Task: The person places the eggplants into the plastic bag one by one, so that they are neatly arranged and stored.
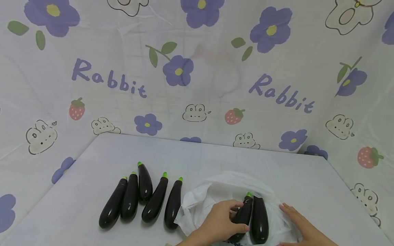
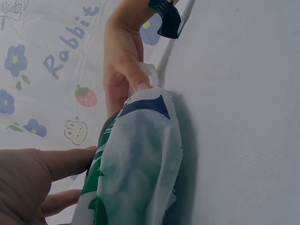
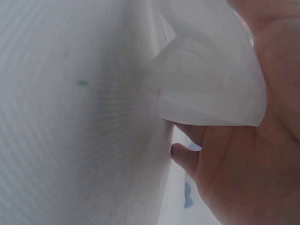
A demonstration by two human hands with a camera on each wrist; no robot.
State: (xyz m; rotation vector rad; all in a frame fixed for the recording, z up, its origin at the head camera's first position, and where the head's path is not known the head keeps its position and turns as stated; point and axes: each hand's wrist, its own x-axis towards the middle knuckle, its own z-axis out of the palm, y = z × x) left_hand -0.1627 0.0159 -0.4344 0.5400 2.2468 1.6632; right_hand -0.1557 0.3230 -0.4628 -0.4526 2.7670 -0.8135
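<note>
My left hand point(image 1: 220, 220) grips a dark, glossy eggplant point(image 1: 244, 215) with a bright green stem tip, its thumb across the near side. That eggplant is over the opening of a white plastic bag point(image 1: 197, 201), beside another eggplant point(image 1: 260, 222) lying there. My right hand point(image 1: 303, 225) holds the bag's right side, fingers spread along it. In the left wrist view, the right thumb point(image 2: 136, 77) presses on the bag's edge, and green and blue print shows on the bag point(image 2: 140, 154). Thin bag film point(image 3: 211, 84) lies against the right palm point(image 3: 248, 164) in the right wrist view.
Several more eggplants point(image 1: 130, 198) lie on the white table point(image 1: 77, 191), left of the bag, stems pointing away. The rightmost eggplant point(image 1: 173, 205) reaches the bag's left edge. Behind the table hangs a cloth point(image 1: 215, 85) printed with flowers, rabbits and strawberries.
</note>
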